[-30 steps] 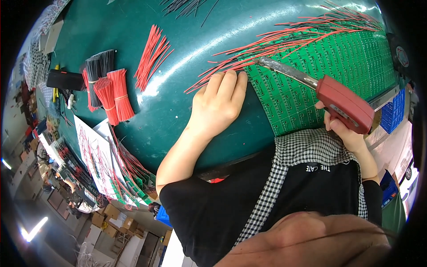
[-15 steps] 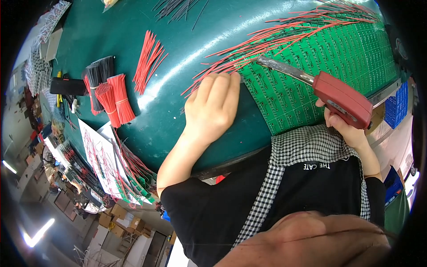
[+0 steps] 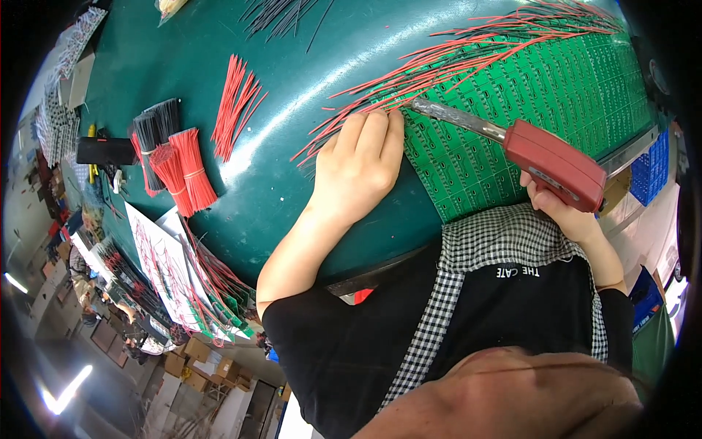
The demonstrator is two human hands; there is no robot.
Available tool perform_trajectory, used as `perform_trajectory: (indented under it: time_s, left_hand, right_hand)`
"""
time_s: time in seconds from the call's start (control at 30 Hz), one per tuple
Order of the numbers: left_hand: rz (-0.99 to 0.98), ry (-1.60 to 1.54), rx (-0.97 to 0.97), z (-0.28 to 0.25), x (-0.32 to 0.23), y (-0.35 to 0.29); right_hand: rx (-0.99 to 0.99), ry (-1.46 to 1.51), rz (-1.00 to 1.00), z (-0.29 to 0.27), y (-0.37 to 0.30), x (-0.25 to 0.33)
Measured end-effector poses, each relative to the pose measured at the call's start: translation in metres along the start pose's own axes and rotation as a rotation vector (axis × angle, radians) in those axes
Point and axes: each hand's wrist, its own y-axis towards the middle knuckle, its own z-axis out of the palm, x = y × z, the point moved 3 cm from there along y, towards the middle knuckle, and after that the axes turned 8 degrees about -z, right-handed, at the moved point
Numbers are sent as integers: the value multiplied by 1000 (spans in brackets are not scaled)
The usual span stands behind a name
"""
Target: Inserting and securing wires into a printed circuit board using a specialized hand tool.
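Observation:
In my right hand [image 3: 559,208] is a red soldering gun [image 3: 556,164], gripped by its handle. Its long metal barrel points left, and the tip is beside the fingertips of my left hand [image 3: 358,164], at the left corner of a green circuit board panel [image 3: 512,110]. My left fingers are bent and pressed together over red wires [image 3: 314,139] that stick out from beneath them. The fingertips themselves are hidden from above. Many red and black wires [image 3: 468,55] lie fanned along the panel's far edge.
Left of my hand lie loose red wires [image 3: 238,106] and tied red and black wire bundles [image 3: 194,172]. Black wires [image 3: 281,14] are at the far side of the green table mat [image 3: 292,80]. White sheets with wired boards [image 3: 164,267] sit at the left edge; a blue crate [image 3: 649,172] stands right.
The soldering gun's tip has moved left, closer to my left fingertips. My left hand has shifted slightly right, toward the panel's corner. The whole view has shifted a little.

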Motion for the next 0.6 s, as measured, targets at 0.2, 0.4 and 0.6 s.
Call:
perform_trajectory:
  time_s: [0.2,0.4,0.6]
  left_hand:
    - [10,-20,12,0,1,2]
    - [16,11,17,0,0,1]
    - [18,36,34,0,-1,2]
  right_hand:
    - [-108,-56,7,3,-1,1]
    - [-115,-152,-48,2,6,5]
    - [-21,-115,-71,3,8,12]
